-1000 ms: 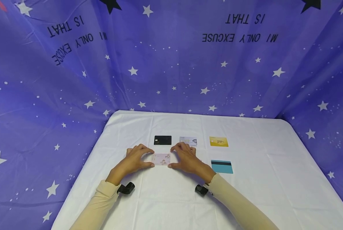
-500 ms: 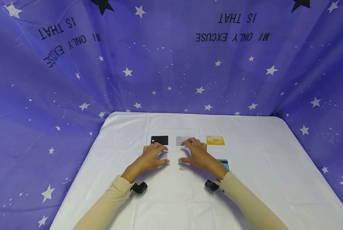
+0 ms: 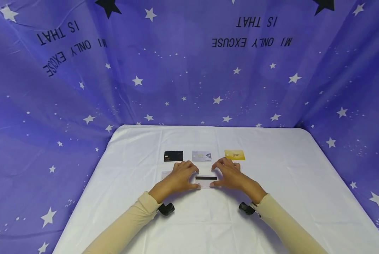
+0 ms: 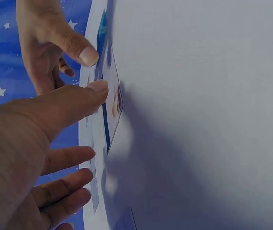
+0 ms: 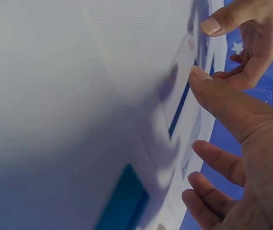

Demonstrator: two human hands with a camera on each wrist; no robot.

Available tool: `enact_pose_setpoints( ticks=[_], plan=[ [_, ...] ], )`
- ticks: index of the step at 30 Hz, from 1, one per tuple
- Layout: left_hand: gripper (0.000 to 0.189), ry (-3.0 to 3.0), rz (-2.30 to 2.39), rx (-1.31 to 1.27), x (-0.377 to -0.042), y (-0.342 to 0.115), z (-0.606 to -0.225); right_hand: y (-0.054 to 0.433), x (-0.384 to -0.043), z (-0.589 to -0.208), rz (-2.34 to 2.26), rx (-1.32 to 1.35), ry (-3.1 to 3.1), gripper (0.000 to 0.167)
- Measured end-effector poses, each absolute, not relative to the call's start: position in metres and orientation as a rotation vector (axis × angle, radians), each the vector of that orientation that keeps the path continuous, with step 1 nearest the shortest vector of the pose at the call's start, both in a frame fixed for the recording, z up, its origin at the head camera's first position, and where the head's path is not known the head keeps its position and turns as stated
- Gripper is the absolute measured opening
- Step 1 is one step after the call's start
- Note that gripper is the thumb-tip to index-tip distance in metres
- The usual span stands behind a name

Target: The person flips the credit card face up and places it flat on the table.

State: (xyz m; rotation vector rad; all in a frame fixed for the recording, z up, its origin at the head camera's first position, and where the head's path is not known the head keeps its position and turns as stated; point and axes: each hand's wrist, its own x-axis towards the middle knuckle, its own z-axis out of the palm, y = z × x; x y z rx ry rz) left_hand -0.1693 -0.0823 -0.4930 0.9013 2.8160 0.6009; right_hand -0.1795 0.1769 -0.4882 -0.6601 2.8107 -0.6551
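A pale card with a dark magnetic stripe [image 3: 206,182] lies on the white table between my two hands. My left hand [image 3: 180,177] is at its left end, thumb tip over the near corner and fingers spread loosely. At the right end, my right hand [image 3: 232,176] mirrors it, thumb by the near corner and fingers apart. Both wrist views show the hands' shadows falling beside the card. A pink card [image 3: 165,174] shows partly behind my left hand. The teal card [image 5: 123,203] appears in the right wrist view, hidden under my right arm in the head view.
Farther back lie a black VIP card [image 3: 173,156], a silver VIP card [image 3: 201,156] and a yellow card [image 3: 235,155] in a row. A purple star-printed curtain [image 3: 183,70] surrounds the white-clothed table [image 3: 189,225]. Each wrist carries a small black camera [image 3: 166,209].
Both hands have moved right, from around the pink card to around the striped card. The pink card stays at the left of the near row. The head view has shifted slightly.
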Motion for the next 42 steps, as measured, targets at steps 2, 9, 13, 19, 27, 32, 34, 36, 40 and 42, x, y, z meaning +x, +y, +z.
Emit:
enact_pose_setpoints(
  ticks=[2, 9, 13, 19, 27, 32, 34, 36, 40, 42],
  plan=[
    [0.055, 2.820, 0.594, 0.897, -0.168, -0.082, -0.494, 0.179, -0.178, -0.489, -0.642, -0.660, 2.808, 0.053],
    [0.050, 2.836, 0.601, 0.906, -0.167, -0.081, -0.500, 0.183, -0.174, -0.493, -0.639, -0.652, 2.820, 0.051],
    [0.048, 2.842, 0.614, 0.908, -0.165, -0.082, -0.503, 0.184, -0.173, -0.496, -0.637, -0.655, 2.824, 0.049],
    [0.046, 2.849, 0.605, 0.900, -0.166, -0.083, -0.505, 0.184, -0.173, -0.499, -0.654, -0.666, 2.829, 0.047],
    [0.046, 2.827, 0.623, 0.893, -0.167, -0.084, -0.505, 0.185, -0.173, -0.499, -0.668, -0.654, 2.825, 0.046],
    [0.044, 2.821, 0.616, 0.883, -0.167, -0.082, -0.505, 0.186, -0.172, -0.499, -0.683, -0.661, 2.822, 0.044],
    [0.044, 2.818, 0.614, 0.886, -0.167, -0.082, -0.505, 0.186, -0.172, -0.499, -0.683, -0.664, 2.821, 0.043],
    [0.043, 2.813, 0.616, 0.889, -0.167, -0.081, -0.504, 0.186, -0.171, -0.499, -0.686, -0.667, 2.818, 0.042],
    [0.044, 2.798, 0.618, 0.900, -0.167, -0.081, -0.504, 0.185, -0.170, -0.499, -0.701, -0.669, 2.809, 0.040],
    [0.044, 2.789, 0.622, 0.908, -0.167, -0.080, -0.503, 0.185, -0.169, -0.499, -0.710, -0.668, 2.805, 0.039]
  ],
)
